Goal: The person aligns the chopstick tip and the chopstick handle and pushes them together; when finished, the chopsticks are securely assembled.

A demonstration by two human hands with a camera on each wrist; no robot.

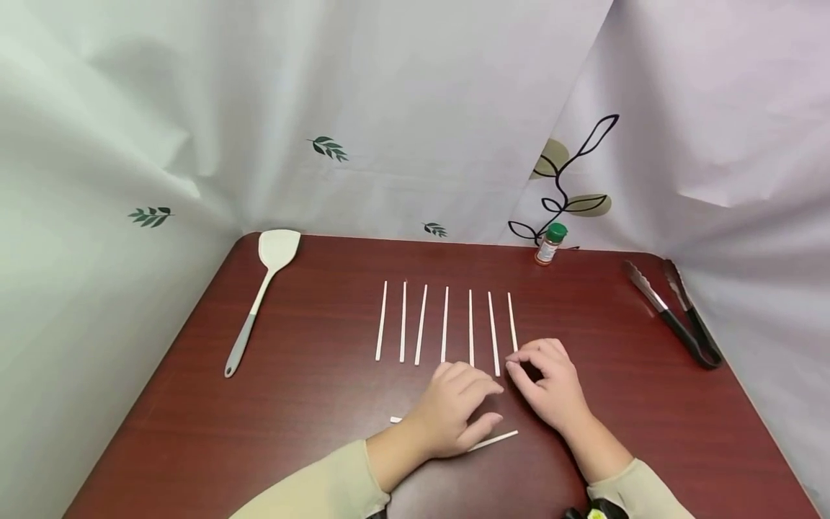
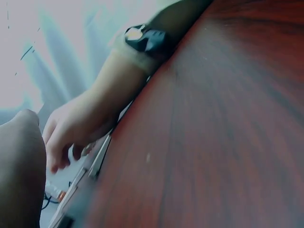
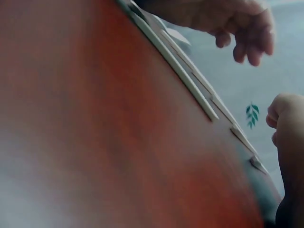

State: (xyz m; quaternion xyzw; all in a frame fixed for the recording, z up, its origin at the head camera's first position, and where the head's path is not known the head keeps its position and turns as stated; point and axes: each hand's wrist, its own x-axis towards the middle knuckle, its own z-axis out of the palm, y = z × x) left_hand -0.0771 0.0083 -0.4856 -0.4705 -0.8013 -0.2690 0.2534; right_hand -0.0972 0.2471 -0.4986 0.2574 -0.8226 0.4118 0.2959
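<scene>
Several white chopsticks (image 1: 421, 324) lie in a row on the table, roughly parallel and pointing away from me. My right hand (image 1: 547, 382) is at the near end of the rightmost chopstick (image 1: 512, 321), pinching it between thumb and fingertips; the fingers cover that end. My left hand (image 1: 454, 411) hovers in front of the row with loosely bent fingers and nothing in its grasp. Below it, one loose chopstick (image 1: 494, 440) lies at a slant, and the tip of a white stick (image 1: 395, 419) shows left of the wrist. The forearm hides the rest.
A white spatula (image 1: 279, 249) with a grey handle lies at the left. At the back right stands a small green-capped jar (image 1: 549, 245). Black-handled tongs (image 1: 681, 324) lie spread near the right edge. White patterned cloth (image 1: 415, 130) surrounds the brown table (image 1: 259, 440).
</scene>
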